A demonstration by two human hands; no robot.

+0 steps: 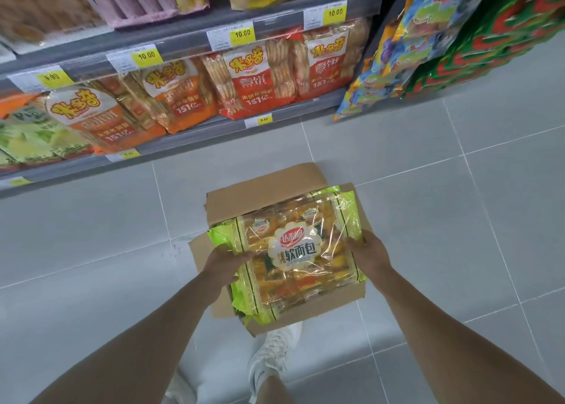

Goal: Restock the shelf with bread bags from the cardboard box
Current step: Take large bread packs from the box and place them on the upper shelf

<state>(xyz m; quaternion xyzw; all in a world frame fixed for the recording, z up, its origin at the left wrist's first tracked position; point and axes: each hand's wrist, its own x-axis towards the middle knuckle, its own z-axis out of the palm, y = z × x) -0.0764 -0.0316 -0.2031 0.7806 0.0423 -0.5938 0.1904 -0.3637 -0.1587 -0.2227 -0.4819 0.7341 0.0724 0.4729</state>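
The top bread bag [293, 250], a clear pack with green ends and golden rolls inside, is lying face up over the open cardboard box [220, 208], which is sitting on the floor tiles just in front of the shelf [195, 134]. The left hand [224, 266] is clamping the bag's left edge, fingers curling under the film, while the right hand [368, 255] is pressing in on the right edge, so both are closing on the same pack. More green-ended bags [241, 304] are showing underneath at the box's near left corner.

To lift well, I judge the hands should be keeping an even hold on both sides and raising the pack level, since the soft bread will be crushing easily and the slippery film may be sliding.

How many bags are remaining below is hidden. The shelf's free slot is not visible; rice cracker packs [250, 82] are filling the rows in view, and the image is blurring toward the left.
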